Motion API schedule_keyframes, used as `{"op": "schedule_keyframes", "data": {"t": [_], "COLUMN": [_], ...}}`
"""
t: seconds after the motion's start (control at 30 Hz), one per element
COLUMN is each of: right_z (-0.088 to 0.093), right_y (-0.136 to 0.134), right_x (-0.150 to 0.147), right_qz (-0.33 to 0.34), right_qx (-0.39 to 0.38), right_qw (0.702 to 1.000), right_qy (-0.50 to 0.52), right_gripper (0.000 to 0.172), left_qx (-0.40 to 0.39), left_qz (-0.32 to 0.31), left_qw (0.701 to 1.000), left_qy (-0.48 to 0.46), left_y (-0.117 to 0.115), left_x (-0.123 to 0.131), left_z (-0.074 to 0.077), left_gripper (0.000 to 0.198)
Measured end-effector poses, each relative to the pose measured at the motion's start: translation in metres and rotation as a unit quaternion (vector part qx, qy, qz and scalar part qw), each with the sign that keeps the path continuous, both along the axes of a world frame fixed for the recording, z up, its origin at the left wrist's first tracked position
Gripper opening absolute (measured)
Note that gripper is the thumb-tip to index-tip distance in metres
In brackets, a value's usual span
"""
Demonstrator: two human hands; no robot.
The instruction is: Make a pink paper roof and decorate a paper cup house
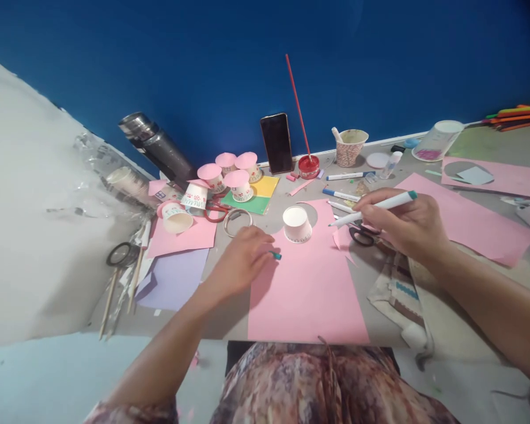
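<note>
In my right hand [406, 221] is a white felt-tip marker [391, 203] with a teal end, its uncovered teal tip pointing left. My left hand [246, 256] is closed, and a small teal marker cap [275, 255] sticks out by its fingertips. Between the hands a white paper cup [297, 224] stands upside down on a pink paper sheet [307, 294], with green marks along its lower rim. Black-handled scissors [363, 237] lie under my right hand. Beyond my left hand lies a roll of tape [237, 222].
Several decorated cups with pink paper tops [237, 178] stand at the back left by a dark flask [159, 144]. A phone [276, 142] leans on the blue wall beside a red tin [308, 166] with a tall stick. More pink paper [472, 218] lies to the right.
</note>
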State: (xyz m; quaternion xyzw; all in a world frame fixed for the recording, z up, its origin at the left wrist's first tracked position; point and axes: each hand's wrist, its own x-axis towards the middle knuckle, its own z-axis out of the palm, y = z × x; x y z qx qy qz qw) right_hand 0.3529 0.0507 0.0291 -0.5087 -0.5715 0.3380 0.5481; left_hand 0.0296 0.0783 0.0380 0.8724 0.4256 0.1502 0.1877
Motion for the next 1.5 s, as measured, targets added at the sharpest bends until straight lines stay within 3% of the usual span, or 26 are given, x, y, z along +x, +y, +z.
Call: {"op": "schedule_keyframes", "data": {"t": [0.1,0.2,0.33,0.47,0.53,0.63,0.97,1.13,1.27,1.37,1.5], "right_z": [0.003,0.008,0.011,0.01,0.01,0.012,0.013,0.008,0.004,0.001,-0.002], "right_y": [-0.001,-0.003,-0.008,-0.012,-0.013,-0.013,-0.012,-0.012,-0.014,-0.017,-0.018], "right_x": [0.0,-0.005,-0.017,-0.025,-0.025,-0.023,-0.02,-0.027,-0.032,-0.039,-0.045], "right_qz": [0.051,0.112,0.168,0.187,0.192,0.193,0.189,0.203,0.203,0.195,0.177], "right_qx": [-0.011,-0.026,-0.065,-0.061,-0.059,-0.057,-0.048,-0.09,-0.112,-0.129,-0.171], "right_qw": [0.998,0.991,0.98,0.977,0.975,0.975,0.975,0.97,0.971,0.972,0.969], "right_qy": [-0.024,-0.069,-0.079,-0.085,-0.093,-0.097,-0.102,-0.102,-0.051,-0.014,0.035], "right_gripper": [0.007,0.005,0.01,0.014,0.016,0.016,0.011,0.015,0.015,0.016,0.017], "left_qx": [0.028,0.024,-0.096,-0.249,-0.288,-0.31,-0.296,-0.271,-0.273,-0.238,-0.142], "left_qz": [0.001,0.043,0.087,0.126,0.132,0.129,0.106,0.091,0.093,0.103,0.069], "left_qw": [0.997,0.998,0.986,0.927,0.901,0.885,0.895,0.916,0.907,0.916,0.944], "left_qy": [0.067,0.025,-0.106,-0.252,-0.296,-0.321,-0.316,-0.283,-0.308,-0.308,-0.29], "left_y": [-0.007,-0.014,-0.027,-0.038,-0.04,-0.039,-0.036,-0.036,-0.035,-0.034,-0.029], "left_x": [0.006,0.011,0.017,0.028,0.032,0.036,0.041,0.046,0.046,0.046,0.047], "left_z": [-0.031,-0.048,-0.038,-0.023,-0.022,-0.025,-0.022,-0.02,-0.022,-0.024,-0.024], "left_gripper": [0.022,0.022,0.01,0.009,0.012,0.016,0.012,0.008,0.008,0.008,0.013]}}
